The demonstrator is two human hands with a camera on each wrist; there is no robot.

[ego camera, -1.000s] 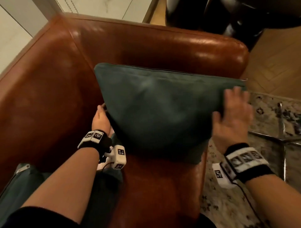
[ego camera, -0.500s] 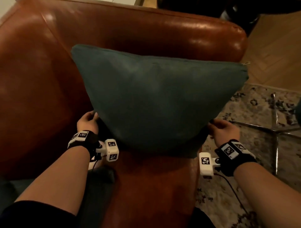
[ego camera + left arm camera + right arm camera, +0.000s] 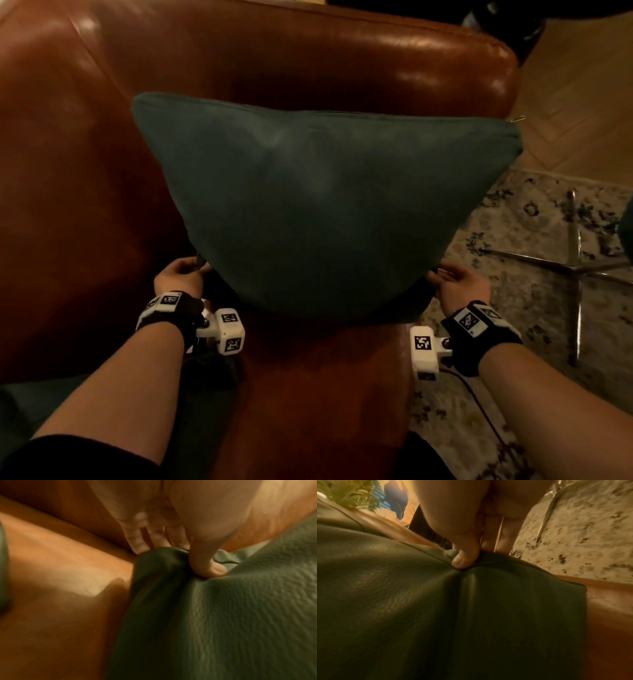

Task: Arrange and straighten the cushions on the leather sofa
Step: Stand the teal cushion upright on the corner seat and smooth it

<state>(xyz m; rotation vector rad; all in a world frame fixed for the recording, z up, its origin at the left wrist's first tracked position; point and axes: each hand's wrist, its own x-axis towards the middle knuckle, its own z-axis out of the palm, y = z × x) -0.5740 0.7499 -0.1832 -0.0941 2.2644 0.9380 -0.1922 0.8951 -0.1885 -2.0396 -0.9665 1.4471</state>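
Note:
A dark green cushion (image 3: pixel 318 205) stands upright on the brown leather sofa (image 3: pixel 68 171), leaning toward its backrest. My left hand (image 3: pixel 186 275) pinches the cushion's lower left corner. In the left wrist view the left hand (image 3: pixel 192 555) has its thumb pressed into the cushion (image 3: pixel 223 615) and fingers behind the edge. My right hand (image 3: pixel 452 284) pinches the lower right corner. The right wrist view shows the right hand (image 3: pixel 471 557) with thumb on the front of the cushion (image 3: pixel 419 608) and fingers behind.
Another dark green cushion (image 3: pixel 20 407) lies low at the left on the seat. A patterned rug (image 3: pixel 534 308) and metal table legs (image 3: pixel 579 274) are to the right of the sofa arm. Wood floor (image 3: pixel 582 102) lies beyond.
My right hand dropped from flat against the cushion's right side to its lower right corner and pinched it. The left hand keeps its hold on the lower left corner.

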